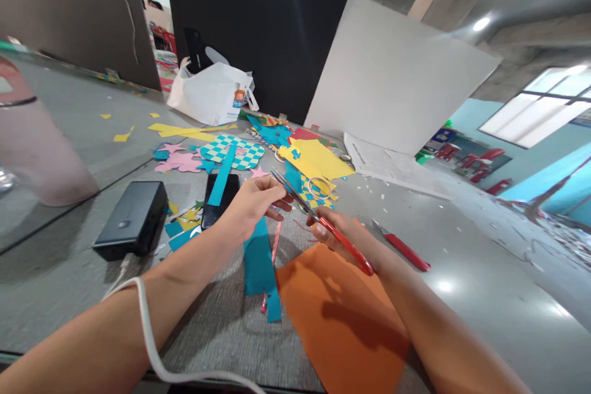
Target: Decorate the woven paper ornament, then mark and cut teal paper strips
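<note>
My right hand (332,228) grips a pair of scissors (347,245) with red handles, blades pointing up and to the left. Close to the blade tips is my left hand (261,203), thumb and fingers pinched together; whatever lies between them is too small or hidden to name. Beneath my hands, a teal paper strip (259,261) lies on the table, beside a sheet of orange paper (344,320). A phone (211,212) with another teal strip (224,178) across it rests left of my left hand.
A black box (133,215) with a white cable (148,326) and a pink bottle (41,141) stand left. Behind are a checkered paper piece (212,151), yellow paper (325,159), a roll of tape (320,188) and a white bag (207,95). A red-handled bladed tool (406,251) lies right.
</note>
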Motion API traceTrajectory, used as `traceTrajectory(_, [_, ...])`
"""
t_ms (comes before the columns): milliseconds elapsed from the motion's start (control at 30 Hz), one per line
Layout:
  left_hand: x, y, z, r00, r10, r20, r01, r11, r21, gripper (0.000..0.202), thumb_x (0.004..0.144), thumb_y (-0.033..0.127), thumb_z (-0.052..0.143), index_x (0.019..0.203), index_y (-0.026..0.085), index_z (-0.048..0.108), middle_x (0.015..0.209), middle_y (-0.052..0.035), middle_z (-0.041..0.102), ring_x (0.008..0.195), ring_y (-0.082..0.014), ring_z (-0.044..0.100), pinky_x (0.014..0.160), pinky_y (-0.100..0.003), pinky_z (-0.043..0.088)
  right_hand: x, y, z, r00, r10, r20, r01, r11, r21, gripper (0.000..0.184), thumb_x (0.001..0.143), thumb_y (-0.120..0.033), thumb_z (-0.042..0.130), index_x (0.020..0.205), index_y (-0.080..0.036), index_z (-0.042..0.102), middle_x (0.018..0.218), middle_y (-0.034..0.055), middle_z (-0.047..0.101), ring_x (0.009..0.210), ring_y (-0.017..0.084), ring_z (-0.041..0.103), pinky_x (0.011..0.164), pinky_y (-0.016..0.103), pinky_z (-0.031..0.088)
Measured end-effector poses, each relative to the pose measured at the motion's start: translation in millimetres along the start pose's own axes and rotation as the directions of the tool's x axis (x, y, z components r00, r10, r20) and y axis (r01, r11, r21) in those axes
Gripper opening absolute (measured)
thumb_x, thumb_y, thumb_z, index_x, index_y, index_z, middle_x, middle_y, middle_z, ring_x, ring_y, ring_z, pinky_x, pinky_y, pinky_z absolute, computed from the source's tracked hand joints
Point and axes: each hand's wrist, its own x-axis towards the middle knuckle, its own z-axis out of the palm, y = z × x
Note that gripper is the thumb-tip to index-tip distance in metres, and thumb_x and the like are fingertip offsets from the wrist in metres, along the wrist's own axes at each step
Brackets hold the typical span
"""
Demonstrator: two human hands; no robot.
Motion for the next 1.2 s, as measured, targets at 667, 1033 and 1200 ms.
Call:
traceTrajectory(667, [-1.5, 2.1, 0.4, 1.0, -0.012, 0.0, 0.012, 1.0, 0.007, 0.02, 0.061, 0.03, 0.074, 0.065, 0.019, 0.058, 0.076, -0.0073, 0.075, 0.07, -0.0205, 0.073, 0.048, -0.023, 0.052, -0.4, 0.0, 0.5, 1.0, 0.02, -0.003, -0.02, 1.0, -0.002, 0.066, 0.09, -0.085, 0.046, 0.095, -0.02, 0.054, 0.077, -0.0004, 0.053, 0.063, 0.013, 0.045, 0.052, 0.027, 0.038])
traceTrajectory(1033, [-0.3, 0.6, -1.0, 1.0, -0.015, 0.0, 0.015, 1.0, 0.0, 0.019, 0.063, 0.03, 0.074, 0.065, 0.019, 0.058, 0.077, -0.0081, 0.076, 0.069, -0.0205, 0.073, 0.047, -0.023, 0.052, -0.1, -0.2, 0.3, 1.0, 0.021, -0.003, -0.021, 1.0, -0.015, 0.07, 0.088, -0.089, 0.042, 0.095, -0.021, 0.053, 0.077, -0.0001, 0.052, 0.064, 0.013, 0.045, 0.055, 0.028, 0.037])
traceTrajectory(1200, [-2.7, 3.1, 0.0, 1.0, -0.02, 0.012, 0.02, 1.0, -0.02, 0.022, 0.062, 0.03, 0.075, 0.065, 0.019, 0.057, 0.077, -0.0068, 0.075, 0.07, -0.0204, 0.073, 0.047, -0.023, 0.053, 0.1, -0.6, 0.7, 1.0, 0.009, -0.016, -0.009, 1.0, 0.008, 0.066, 0.089, -0.086, 0.045, 0.093, -0.021, 0.052, 0.075, -0.0007, 0.05, 0.063, 0.014, 0.045, 0.055, 0.029, 0.036])
